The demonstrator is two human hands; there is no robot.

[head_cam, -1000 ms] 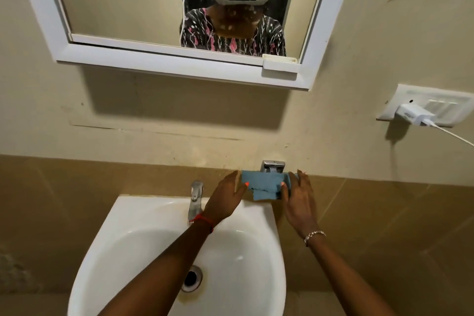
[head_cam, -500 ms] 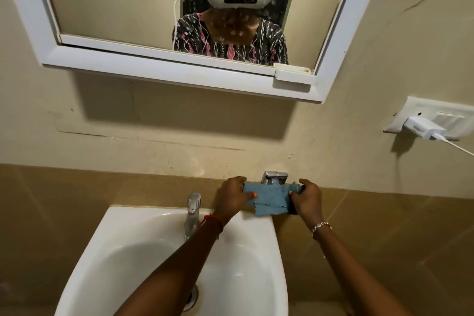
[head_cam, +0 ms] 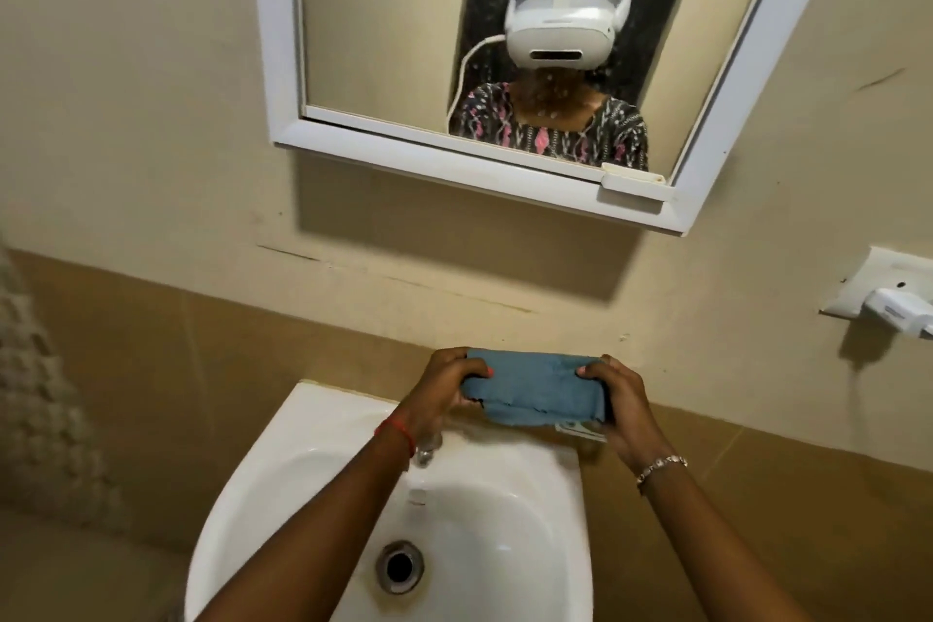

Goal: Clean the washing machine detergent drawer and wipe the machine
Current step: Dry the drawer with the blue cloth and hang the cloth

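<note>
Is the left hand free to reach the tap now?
Probably not at once: the left hand grips one end of the blue cloth, the right hand the other. The tap lies just under that wrist, near enough once it lets go.

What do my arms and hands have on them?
Both forearms are bare, with no sleeves in view. The left hand has a red thread round the wrist and an orange-painted thumbnail. The right hand has a silver chain bracelet.

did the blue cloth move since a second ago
Yes. The blue cloth has come down off the wall toward the sink, now stretched between the left hand and right hand over its back rim, nearer the tap.
</note>
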